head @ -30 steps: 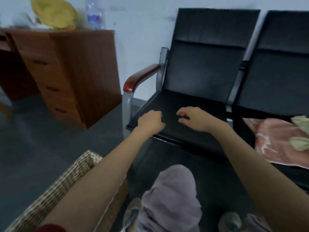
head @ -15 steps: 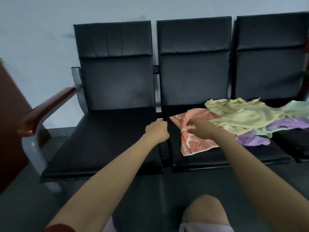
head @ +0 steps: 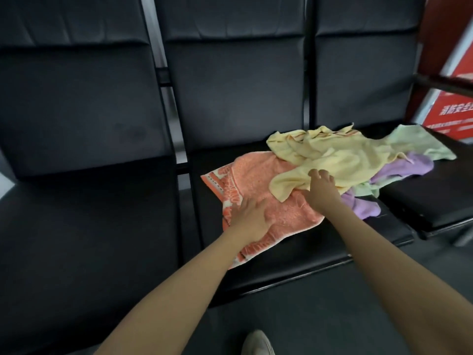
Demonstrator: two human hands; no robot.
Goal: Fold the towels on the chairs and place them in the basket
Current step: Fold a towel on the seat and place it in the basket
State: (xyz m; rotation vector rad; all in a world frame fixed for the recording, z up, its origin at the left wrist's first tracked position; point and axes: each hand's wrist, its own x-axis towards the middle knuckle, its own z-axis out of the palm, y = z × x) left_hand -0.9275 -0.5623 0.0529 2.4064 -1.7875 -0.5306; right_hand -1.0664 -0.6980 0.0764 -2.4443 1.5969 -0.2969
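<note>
Step (judged): start of the first fold; no towel is folded yet.
Towels: a loose heap on the black chairs, right of frame centre, spilling from the middle seat (head: 281,257) onto the right seat (head: 435,201).
Orange towel (head: 256,180): lowest and nearest layer, spread fairly flat on the middle seat, with one corner pointing to the lower left of the frame.
Yellow towel (head: 340,160): crumpled, and covers the orange towel's far right end.
Purple towel (head: 407,167) and green towel (head: 414,142): partly under the yellow one, further right.
Left grip: the left hand (head: 249,213) lies flat, fingers straight, pressing on the orange towel and clasping nothing.
Right grip: the right hand (head: 321,187) rests on the yellow towel's near fold with fingers bent; cannot tell whether it pinches the cloth.
Key relation: the yellow towel lies up and right of the left hand and directly under the right hand, so the right hand is the nearer one to lift it off.
Long axis: not settled for the orange towel, since one end is hidden.
Basket: not in view.
Risk (judged): lifting the yellow towel may drag the purple towel with it.
</note>
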